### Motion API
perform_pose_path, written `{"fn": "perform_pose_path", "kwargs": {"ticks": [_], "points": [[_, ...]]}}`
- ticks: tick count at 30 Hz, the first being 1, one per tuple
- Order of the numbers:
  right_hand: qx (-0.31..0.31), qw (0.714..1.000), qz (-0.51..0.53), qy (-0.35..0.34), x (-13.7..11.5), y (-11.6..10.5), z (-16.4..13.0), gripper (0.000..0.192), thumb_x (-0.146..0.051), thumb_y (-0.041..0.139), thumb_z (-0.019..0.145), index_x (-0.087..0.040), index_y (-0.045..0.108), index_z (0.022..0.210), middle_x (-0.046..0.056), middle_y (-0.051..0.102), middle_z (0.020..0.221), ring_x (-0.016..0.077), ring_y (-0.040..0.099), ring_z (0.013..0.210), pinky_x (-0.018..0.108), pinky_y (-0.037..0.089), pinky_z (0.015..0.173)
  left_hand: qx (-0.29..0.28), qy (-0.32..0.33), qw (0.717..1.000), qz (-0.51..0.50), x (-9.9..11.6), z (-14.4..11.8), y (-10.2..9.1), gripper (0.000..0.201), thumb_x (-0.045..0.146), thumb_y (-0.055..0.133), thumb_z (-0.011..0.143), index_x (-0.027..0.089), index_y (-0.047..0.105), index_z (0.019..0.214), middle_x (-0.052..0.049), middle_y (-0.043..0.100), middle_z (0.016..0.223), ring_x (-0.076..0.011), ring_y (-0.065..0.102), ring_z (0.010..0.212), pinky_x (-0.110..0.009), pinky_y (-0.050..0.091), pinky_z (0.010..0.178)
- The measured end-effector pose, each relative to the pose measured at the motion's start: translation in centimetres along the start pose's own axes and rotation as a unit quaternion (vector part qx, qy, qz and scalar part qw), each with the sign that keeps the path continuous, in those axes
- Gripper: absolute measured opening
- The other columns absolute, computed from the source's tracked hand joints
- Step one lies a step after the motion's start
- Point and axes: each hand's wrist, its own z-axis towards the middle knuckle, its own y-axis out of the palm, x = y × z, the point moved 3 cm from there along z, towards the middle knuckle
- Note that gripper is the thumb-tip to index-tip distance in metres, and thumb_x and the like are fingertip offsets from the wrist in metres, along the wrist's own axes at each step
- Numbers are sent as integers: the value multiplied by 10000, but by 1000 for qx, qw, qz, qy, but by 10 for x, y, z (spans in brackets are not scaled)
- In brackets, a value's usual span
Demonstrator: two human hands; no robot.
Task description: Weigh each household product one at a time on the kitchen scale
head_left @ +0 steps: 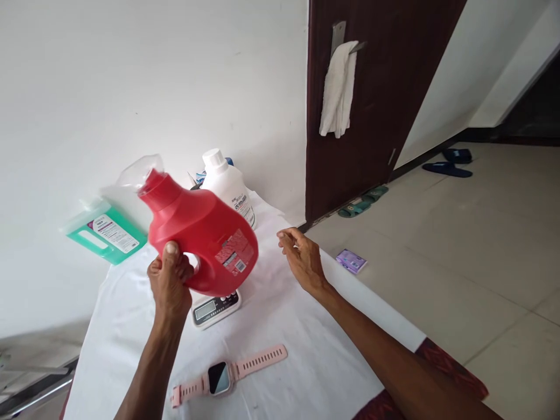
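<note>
A red laundry detergent bottle (205,227) is held up over the table by its handle, with my left hand (170,271) closed around it. The bottle leans to the left, and a clear plastic piece (142,170) sits at its neck, its exact kind unclear. My right hand (304,259) hovers to the right of the bottle, apart from it, with loosely bent fingers and nothing visible in them. Below the bottle is a white digital kitchen scale (214,312), partly hidden by it. A pink-strapped smartwatch (221,378) lies in front of the scale.
On the white-covered table (280,326), a green liquid bottle (126,248) stands at the left and a white bottle (216,175) at the back. A purple packet (351,261) and green slippers (363,201) lie on the floor. A towel (339,87) hangs from the door handle.
</note>
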Motion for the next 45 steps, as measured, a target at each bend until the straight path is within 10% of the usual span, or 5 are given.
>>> {"fn": "perform_pose_path", "kwargs": {"ticks": [10,28,34,41,45], "points": [[34,998,54,-27,-4,-13,4,590,-682,361,1050,-225,686,1231,145,715,1300,307,650,1165,448,518,1016,-53,-35,996,67,-57,-9,78,655,678,833,697,244,349,614,87,284,537,-68,236,503,-250,217,481],[-114,992,-48,-3,47,22,-6,857,-625,650,916,-243,399,1641,182,564,1561,385,622,1338,623,488,1140,-110,-29,984,134,-70,9,53,470,606,835,732,185,628,750,7,583,680,-133,521,652,-271,439,613],[-116,985,-119,47,40,20,-7,944,-701,617,841,-148,465,1591,222,642,1448,413,674,1262,586,537,1095,-106,96,958,247,-41,39,-25,400,490,852,809,200,671,1017,-71,713,986,-202,656,919,-351,527,884],[-123,968,-185,120,26,21,-2,1059,-755,607,701,-170,496,1576,171,705,1383,442,672,1280,609,533,1113,132,3,918,374,-52,121,-174,373,443,828,815,196,639,1022,-82,714,1032,-206,672,912,-373,541,866],[-113,966,-208,109,41,17,2,886,-722,634,725,-291,574,1497,112,774,1264,438,729,1184,630,557,1080,166,-30,902,396,-75,151,-210,379,445,824,830,198,630,1043,-95,709,1075,-233,686,939,-420,555,894]]}}
